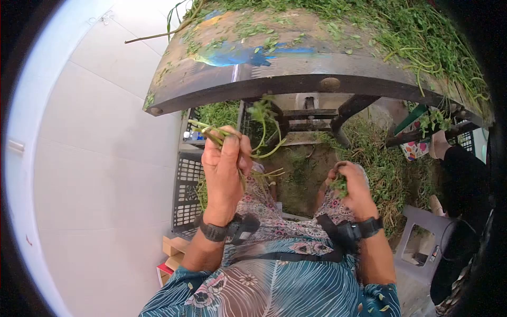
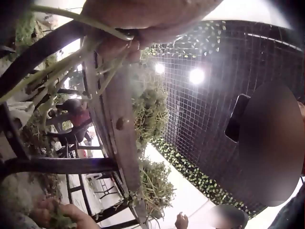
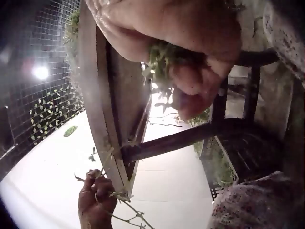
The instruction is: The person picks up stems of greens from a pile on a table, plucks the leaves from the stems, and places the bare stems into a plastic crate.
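Note:
In the head view my left hand point(image 1: 224, 169) is raised in front of the wooden table's near edge and grips a small bunch of green stems point(image 1: 203, 128). Several stems stick out past the thumb, and a leafy sprig point(image 1: 262, 112) curves away to the right of the fingers. The left wrist view shows the long pale stems point(image 2: 52, 71) close up. Over the right knee, my right hand point(image 1: 356, 187) holds a clump of green leaves point(image 1: 339, 185) in curled fingers. Those leaves point(image 3: 164, 59) poke out between thumb and fingers in the right wrist view.
Leafy greens point(image 1: 443, 47) are heaped on the table point(image 1: 296, 79). A black plastic crate point(image 1: 185, 185) with greens stands at the left, by a white wall point(image 1: 105, 158). Stems point(image 1: 388, 195) litter the floor at right, near a grey stool point(image 1: 412, 248) and another person's dark-clothed leg point(image 1: 462, 169).

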Action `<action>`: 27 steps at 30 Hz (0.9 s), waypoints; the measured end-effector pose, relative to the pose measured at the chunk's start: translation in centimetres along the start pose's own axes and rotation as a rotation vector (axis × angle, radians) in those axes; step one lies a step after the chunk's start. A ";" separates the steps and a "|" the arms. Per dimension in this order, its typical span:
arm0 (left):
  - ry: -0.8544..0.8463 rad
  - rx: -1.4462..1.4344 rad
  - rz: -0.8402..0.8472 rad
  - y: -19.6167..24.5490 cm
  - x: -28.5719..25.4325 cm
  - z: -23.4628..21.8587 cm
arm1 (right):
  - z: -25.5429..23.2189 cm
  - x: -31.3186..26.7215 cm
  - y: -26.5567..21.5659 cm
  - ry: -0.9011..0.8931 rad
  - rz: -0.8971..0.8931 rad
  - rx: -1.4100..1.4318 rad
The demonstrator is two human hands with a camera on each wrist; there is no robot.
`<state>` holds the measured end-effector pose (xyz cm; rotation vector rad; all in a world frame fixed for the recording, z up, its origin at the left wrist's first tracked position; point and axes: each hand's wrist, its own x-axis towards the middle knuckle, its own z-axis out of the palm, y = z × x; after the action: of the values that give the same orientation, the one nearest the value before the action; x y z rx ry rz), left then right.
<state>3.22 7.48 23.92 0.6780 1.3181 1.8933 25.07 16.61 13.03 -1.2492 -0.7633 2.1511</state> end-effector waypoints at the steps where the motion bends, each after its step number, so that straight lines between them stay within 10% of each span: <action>1: 0.004 0.002 -0.002 -0.1 0.0 -0.2 | 0.2 -0.2 -0.2 -0.036 -0.013 -0.020; 15: -0.164 -0.087 -0.203 -1.3 -1.5 1.1 | 7.0 -2.3 -1.9 -0.288 -0.740 -0.905; 27: -0.116 -0.083 -0.169 -0.9 -0.4 -1.3 | 4.6 -2.9 -1.2 -0.323 -0.849 -1.039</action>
<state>2.72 6.68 22.64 0.6054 1.1789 1.7365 22.47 14.48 17.45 -0.6929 -2.2304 1.2053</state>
